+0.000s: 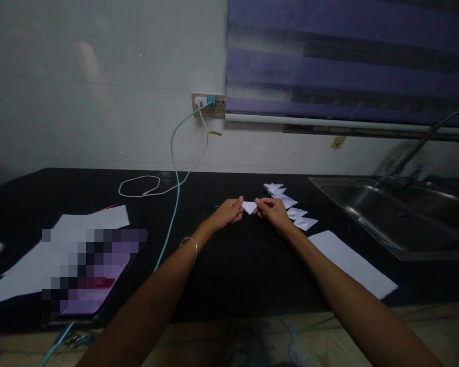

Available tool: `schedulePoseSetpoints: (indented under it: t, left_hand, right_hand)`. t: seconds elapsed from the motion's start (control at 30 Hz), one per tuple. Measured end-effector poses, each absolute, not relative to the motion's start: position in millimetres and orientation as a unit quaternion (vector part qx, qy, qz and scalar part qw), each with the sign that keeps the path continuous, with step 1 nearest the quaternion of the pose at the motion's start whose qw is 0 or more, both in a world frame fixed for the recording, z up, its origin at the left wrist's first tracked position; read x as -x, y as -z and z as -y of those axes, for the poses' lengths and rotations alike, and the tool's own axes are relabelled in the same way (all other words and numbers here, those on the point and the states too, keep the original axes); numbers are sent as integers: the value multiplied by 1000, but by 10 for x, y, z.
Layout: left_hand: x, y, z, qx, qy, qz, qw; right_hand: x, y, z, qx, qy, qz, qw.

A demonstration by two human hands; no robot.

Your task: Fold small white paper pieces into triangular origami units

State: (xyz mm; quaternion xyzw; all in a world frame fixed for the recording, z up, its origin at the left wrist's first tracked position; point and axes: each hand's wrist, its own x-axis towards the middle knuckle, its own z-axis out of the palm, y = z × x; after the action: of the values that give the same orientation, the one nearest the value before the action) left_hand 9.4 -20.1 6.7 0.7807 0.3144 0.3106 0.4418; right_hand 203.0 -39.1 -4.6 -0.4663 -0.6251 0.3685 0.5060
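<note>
Between my two hands is a small folded piece of white paper [249, 207], its point facing down toward me, held just above the black counter. My left hand [229, 211], with a thin bracelet on its wrist, pinches the paper's left corner. The right corner is pinched by my right hand [272, 211]. Several folded paper boats [305, 223] stand in a row just beyond and to the right of my right hand. Near my right forearm lies a stack of white paper sheets [352, 262], partly covered by the arm.
On the left are loose white sheets [95, 224] and a tablet [95, 295] with a partly blurred screen. A green cable [172, 219] and a white cable [139, 195] run from the wall socket [214, 106] across the black counter [214, 275]. A steel sink [382, 239] sits at right.
</note>
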Motion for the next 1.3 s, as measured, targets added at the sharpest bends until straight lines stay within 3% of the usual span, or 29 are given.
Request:
schedulePoseSetpoints:
  t: [0.13,0.67,1.0,1.3]
  left_hand:
    - [-99,-65,203,-778,-321,-326,431]
    - [-129,28,83,-700,-330,-297,559]
    - [-116,46,84,-711,-346,-288,540]
    - [-154,95,56,-693,-371,-279,551]
  right_hand:
    - [-2024,49,419,440,-405,606,525]
    - [-2025,50,420,401,-493,536,555]
    - [-2021,69,405,388,-510,539,546]
    - [-1965,89,392,406,-419,633,509]
